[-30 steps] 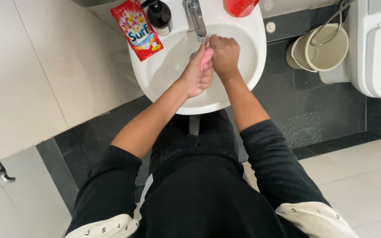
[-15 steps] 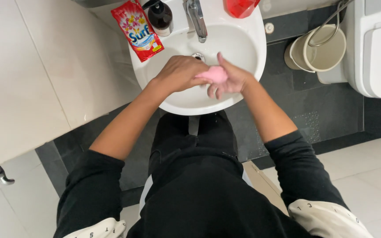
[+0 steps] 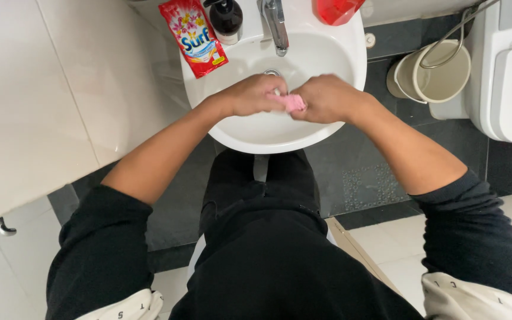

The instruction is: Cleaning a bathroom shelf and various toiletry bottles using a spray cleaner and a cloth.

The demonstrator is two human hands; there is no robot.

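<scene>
Overhead view, as I see it through the head camera. My left hand (image 3: pixel 250 95) and right hand (image 3: pixel 327 98) meet over the bowl of the white washbasin (image 3: pixel 351 65), knuckles up. Both are curled shut around a small pink bar of soap (image 3: pixel 293 103), which shows only as a strip between them; each hand grips one end, and the fingertips are hidden beneath. The soap sits above the middle of the bowl, just in front of the drain (image 3: pixel 272 73).

The chrome tap (image 3: pixel 275 24) stands at the back rim, its spout pointing toward the hands. To its left on the ledge stands a dark pump bottle (image 3: pixel 226 16), and beside that lies a red detergent sachet (image 3: pixel 194 37), overhanging the rim. A red object (image 3: pixel 336 9) rests on the ledge right of the tap; its kind I cannot tell.

On the dark floor right of the basin stands a cream bucket (image 3: pixel 434 74) with a wire handle, just beside the white toilet (image 3: pixel 505 77).
</scene>
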